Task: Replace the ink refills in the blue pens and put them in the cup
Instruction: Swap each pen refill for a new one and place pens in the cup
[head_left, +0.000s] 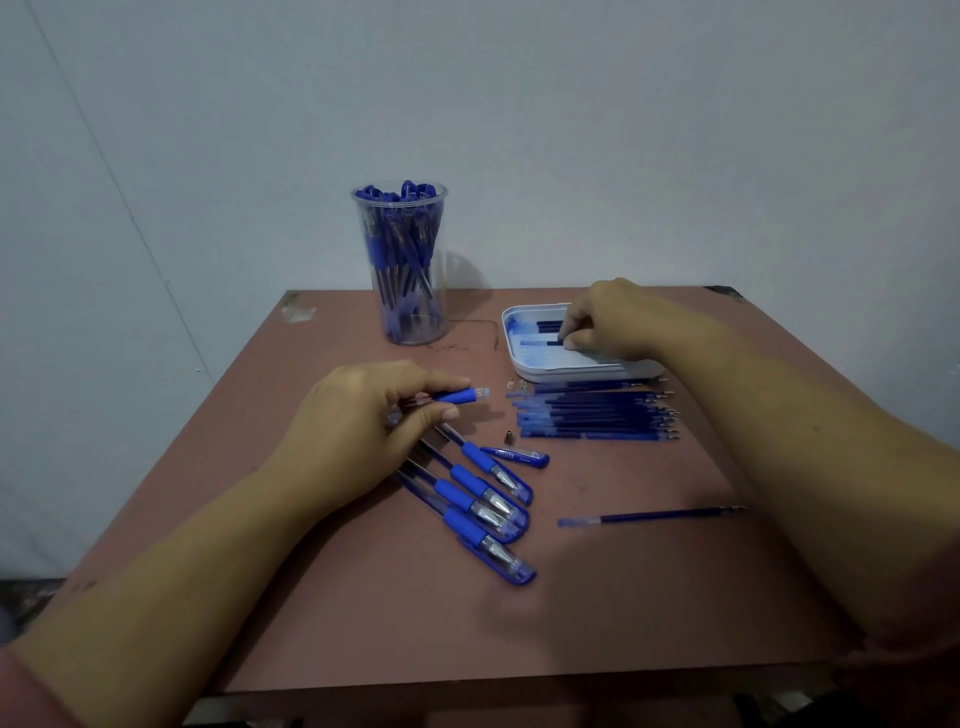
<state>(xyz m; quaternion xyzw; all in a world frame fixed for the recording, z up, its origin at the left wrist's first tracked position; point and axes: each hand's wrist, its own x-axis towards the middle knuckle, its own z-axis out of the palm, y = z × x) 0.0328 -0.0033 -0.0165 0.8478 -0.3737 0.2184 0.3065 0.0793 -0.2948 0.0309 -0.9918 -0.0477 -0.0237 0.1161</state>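
Note:
My left hand (363, 421) grips an open pen barrel (457, 396) with a blue grip, its open end pointing right. Under and beside that hand lie several capped blue pens (478, 499) in a fan. My right hand (608, 322) reaches into a white tray (524, 364) and pinches a dark blue refill (545, 343) lying there. In front of the tray a row of several refills (592, 415) lies on the table. One single refill (654, 517) lies apart, nearer to me. A clear cup (410, 265) full of blue pens stands at the back.
A loose pen cap (519, 457) and a small metal tip (510, 437) lie between the pens and the refill row. The brown table (415, 623) ends close to the wall behind the cup. Tiny metal bits (517, 384) lie by the tray's corner.

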